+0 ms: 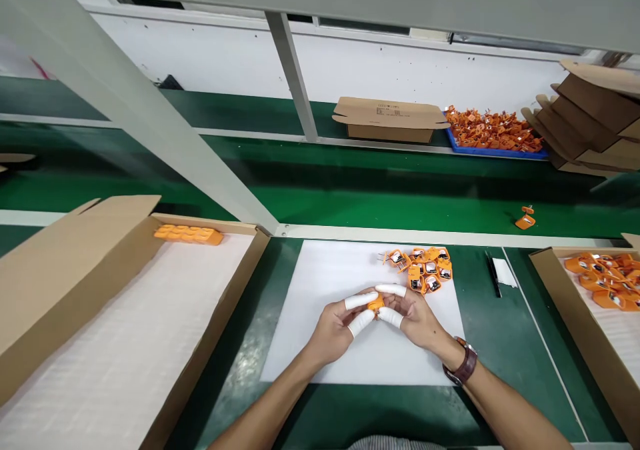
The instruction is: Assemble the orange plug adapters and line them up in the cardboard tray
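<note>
A small orange part (375, 303) sits low in the frame, just right of centre, above a white sheet (300, 343). It looks light, probably hard plastic, stiff enough to take a firm pinch without bending. Its surface may be somewhat smooth, so the white finger covers (361, 322) could change how well it grips. If it has thin wires like those that seem to stick out of the pile, these would be its fragile spot; the safer hold is on the solid orange sides, with light fingertip pressure.

The part lies between the two hands, right at the fingertips. The left hand (334, 330) comes from the lower left, thumb and forefinger drawn close together on the part's left side. The right hand (416, 318), with a watch (465, 362) at its wrist, meets it from the right in a similar narrow pinch. The fingers cover much of the part, so its finer details cannot be made out.

Just beyond the right hand, at the sheet's upper right, lies a pile of similar orange parts (425, 268). At the left of the frame an open cardboard box (220, 303) holds a short row of orange pieces (189, 234) in its far corner.
</note>
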The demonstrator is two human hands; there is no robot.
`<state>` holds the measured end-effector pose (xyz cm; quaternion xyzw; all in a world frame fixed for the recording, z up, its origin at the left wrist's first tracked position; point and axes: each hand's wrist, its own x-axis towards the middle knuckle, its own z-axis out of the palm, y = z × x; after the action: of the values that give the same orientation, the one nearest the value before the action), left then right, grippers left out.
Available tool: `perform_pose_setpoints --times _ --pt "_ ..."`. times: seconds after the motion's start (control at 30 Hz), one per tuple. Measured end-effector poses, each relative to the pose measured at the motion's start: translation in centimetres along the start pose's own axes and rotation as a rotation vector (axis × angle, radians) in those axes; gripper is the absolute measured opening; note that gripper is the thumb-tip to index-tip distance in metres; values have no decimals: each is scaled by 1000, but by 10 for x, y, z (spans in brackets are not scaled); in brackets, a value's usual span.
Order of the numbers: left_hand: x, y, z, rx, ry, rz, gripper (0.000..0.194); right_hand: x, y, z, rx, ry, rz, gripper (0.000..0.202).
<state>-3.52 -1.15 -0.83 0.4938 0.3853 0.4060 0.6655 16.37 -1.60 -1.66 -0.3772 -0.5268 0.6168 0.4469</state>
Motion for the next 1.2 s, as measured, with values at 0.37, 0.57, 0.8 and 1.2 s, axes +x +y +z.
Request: perform_pose_setpoints --times 0.37,0.57,0.8,1.2 --pt "3 1 8 33 58 -17 30 0 -3 1 -169 -23 -86 38" --pt "6 3 6 29 70 -61 31 -4 -14 -5 -189 -105 -81 39" --pt "5 1 6 -4 47 -18 30 -3 -8 -2 -149 -61 -69 35" --pt "7 8 5 57 107 10 27 -6 7 4 -219 -28 -132 48"
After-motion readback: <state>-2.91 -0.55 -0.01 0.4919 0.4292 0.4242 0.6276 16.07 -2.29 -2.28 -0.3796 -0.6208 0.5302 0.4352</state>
